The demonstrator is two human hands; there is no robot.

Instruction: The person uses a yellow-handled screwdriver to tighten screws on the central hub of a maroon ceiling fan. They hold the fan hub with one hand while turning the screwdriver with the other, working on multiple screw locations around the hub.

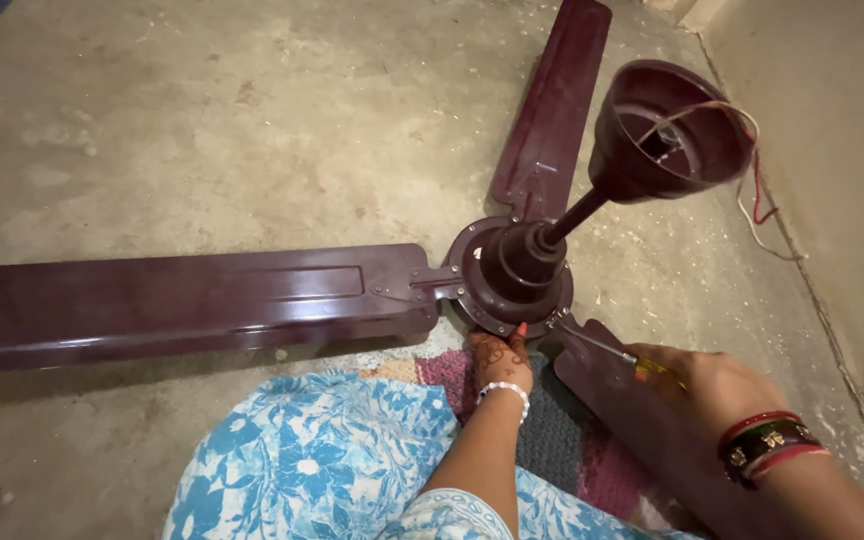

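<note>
Maroon ceiling fan (507, 265) lay on the floor (202, 130); left hand (500, 355) pressed open against its hub, right hand (712, 385) gripped a screwdriver (602, 345), handle mostly hidden.

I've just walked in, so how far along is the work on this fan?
Done: the ceiling fan lies on the floor, its wires loose. In hand: the right hand drives a screwdriver at a blade screw by the hub; the left hand steadies the hub. Left: all three blades remain attached.
</note>
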